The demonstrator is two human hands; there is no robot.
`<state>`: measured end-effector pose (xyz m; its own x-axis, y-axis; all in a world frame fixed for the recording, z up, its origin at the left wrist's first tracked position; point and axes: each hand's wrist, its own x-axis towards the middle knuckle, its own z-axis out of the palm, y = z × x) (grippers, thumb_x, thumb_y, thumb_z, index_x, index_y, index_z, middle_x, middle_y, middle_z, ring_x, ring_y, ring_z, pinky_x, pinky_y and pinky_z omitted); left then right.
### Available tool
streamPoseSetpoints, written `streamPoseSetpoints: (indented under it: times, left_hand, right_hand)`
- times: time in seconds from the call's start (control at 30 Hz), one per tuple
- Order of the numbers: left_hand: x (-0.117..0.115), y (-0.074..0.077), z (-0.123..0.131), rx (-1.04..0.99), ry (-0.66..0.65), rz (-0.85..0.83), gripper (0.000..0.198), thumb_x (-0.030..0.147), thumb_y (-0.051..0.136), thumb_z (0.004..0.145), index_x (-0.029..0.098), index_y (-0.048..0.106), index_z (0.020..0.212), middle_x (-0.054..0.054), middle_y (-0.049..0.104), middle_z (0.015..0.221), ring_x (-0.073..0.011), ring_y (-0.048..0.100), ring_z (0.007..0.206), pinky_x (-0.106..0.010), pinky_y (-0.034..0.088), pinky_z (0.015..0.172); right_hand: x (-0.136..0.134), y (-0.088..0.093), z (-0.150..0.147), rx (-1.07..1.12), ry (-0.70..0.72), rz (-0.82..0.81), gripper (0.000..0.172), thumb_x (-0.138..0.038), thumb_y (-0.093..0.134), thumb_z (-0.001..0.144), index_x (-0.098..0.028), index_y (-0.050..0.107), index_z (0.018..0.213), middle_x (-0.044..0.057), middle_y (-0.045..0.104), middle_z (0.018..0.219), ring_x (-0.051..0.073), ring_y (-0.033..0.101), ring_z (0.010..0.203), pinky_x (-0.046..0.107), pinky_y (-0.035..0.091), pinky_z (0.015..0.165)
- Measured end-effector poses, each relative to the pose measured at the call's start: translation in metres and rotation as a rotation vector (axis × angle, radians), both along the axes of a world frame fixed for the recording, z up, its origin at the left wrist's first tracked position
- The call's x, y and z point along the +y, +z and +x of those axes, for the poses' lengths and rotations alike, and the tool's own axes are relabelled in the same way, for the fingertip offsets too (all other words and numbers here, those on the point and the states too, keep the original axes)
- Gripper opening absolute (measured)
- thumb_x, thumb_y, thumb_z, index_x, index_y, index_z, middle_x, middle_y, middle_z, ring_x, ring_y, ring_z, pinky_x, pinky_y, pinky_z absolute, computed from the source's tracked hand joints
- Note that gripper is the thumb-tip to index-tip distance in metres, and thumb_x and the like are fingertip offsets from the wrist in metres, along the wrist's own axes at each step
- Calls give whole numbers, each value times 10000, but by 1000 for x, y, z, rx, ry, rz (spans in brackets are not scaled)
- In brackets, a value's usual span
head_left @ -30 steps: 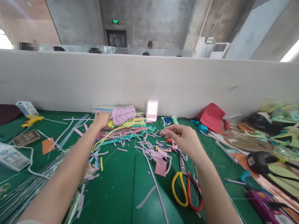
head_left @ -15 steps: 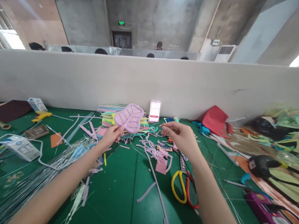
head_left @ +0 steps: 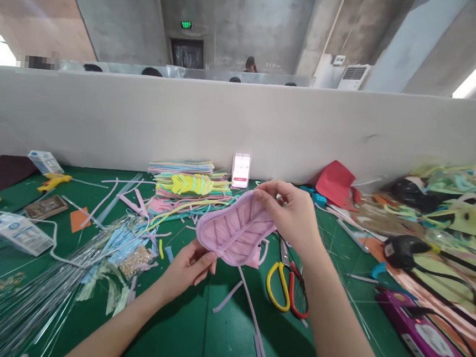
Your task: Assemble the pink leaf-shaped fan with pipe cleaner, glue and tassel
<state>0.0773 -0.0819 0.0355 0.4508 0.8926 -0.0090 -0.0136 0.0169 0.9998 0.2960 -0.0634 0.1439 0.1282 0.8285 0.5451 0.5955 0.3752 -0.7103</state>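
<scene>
Between my two hands a lilac leaf shape, with raised veins and a raised rim, is held tilted above the table. My left hand pinches its lower left edge between thumb and fingers. At the upper right edge my right hand grips it the same way. Below the leaf a long lilac strip runs toward the front edge. Scissors with one yellow and one red handle lie under my right wrist. A bright yellow braided piece rests on a stack of coloured strips behind.
A lit phone leans against the white partition. At left lie a yellow glue gun, cartons and a bundle of thin wires. Red paper, a black corded tool and a purple device fill the right.
The leaf has come nearer and to the right, and has turned. My right hand, previously apart from it, now grips its upper edge. My left hand has moved lower and right.
</scene>
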Motion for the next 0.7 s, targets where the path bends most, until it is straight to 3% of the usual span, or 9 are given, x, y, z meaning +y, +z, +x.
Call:
streamPoseSetpoints:
  times: [0.1,0.27,0.47,0.6,0.7]
  left_hand:
    - [0,1,-1,-23,-18,-17,374,526,601,827,168,493,842,37,545,652,-16,334,381,-177,224,380]
    - [-2,2,-1,-57,-20,-65,384,527,626,809,168,494,849,41,543,638,-4,331,374,-160,208,372]
    - [-2,1,-4,-64,-68,-83,363,510,602,836,171,476,860,34,559,665,-2,362,368,-151,219,363]
    - [-1,1,-5,3,-100,-49,338,489,587,855,176,482,928,12,584,760,-28,441,430,-148,272,355]
    - [0,1,-4,52,-43,-5,368,525,549,864,167,493,931,-3,603,787,-27,437,432,-145,311,357]
  right_hand:
    - [2,-1,3,-32,-60,45,160,-359,658,776,-217,732,780,74,654,880,226,587,870,357,452,729]
    - [8,-7,7,144,81,-18,162,-349,681,749,-191,703,779,87,655,957,218,607,914,343,491,746]
    - [7,-8,7,120,113,-132,243,-405,657,780,-166,688,811,47,687,763,160,588,656,294,446,611]
    - [8,-8,7,103,114,-110,238,-394,651,779,-158,677,796,38,678,721,153,575,635,292,442,612]
    - [10,-9,7,92,108,-120,239,-391,656,766,-154,678,781,43,676,720,156,576,637,296,446,616]
